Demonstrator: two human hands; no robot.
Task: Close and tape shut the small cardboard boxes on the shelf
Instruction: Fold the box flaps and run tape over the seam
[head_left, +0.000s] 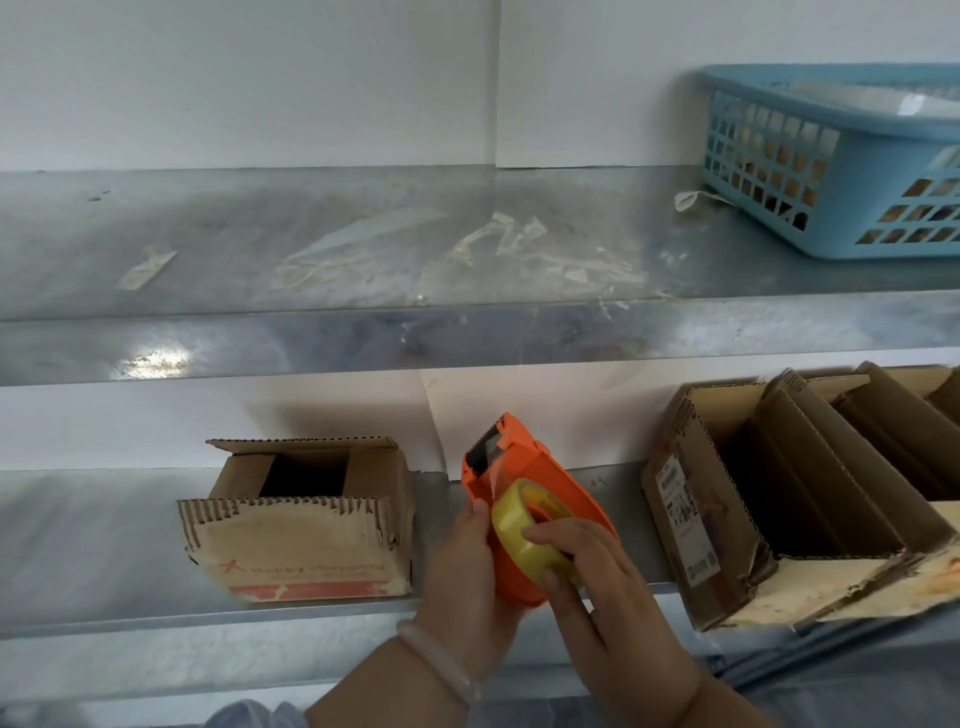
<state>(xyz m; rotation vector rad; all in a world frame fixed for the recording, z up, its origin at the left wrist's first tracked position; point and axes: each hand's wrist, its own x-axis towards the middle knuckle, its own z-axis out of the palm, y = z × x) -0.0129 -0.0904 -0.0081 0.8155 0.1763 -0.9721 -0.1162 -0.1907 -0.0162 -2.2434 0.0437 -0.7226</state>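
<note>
**Orange dispenser in both hands, boxes open and untaped**

Head view:
- Orange tape dispenser (540, 483) is held upright just in front of the lower shelf (104, 545), at its front edge, cutter end up.
- Left hand (467, 582) grips the dispenser body from the left, thumb along its edge. Pale bracelet (441, 660) on that wrist.
- Right hand (602, 587) pinches the yellow tape roll (511, 535) mounted on the dispenser, forefinger over the top and thumb under it.
- Small box (306, 540) sits at the lower shelf's front edge, just left of the hands. Its top is open, the rear flap is up, and the front flap is folded down over the front face.
- Second box (696, 519) is at the front edge right of the hands, overhanging it. It is open, with cardboard pieces standing inside and a label on its left side.
- Upper shelf (208, 218) has tape scraps (498, 239) stuck mid-surface and along the front edge.
- Blue basket (831, 208) is at the right end of the upper shelf. I can't tell what's in it.
</note>
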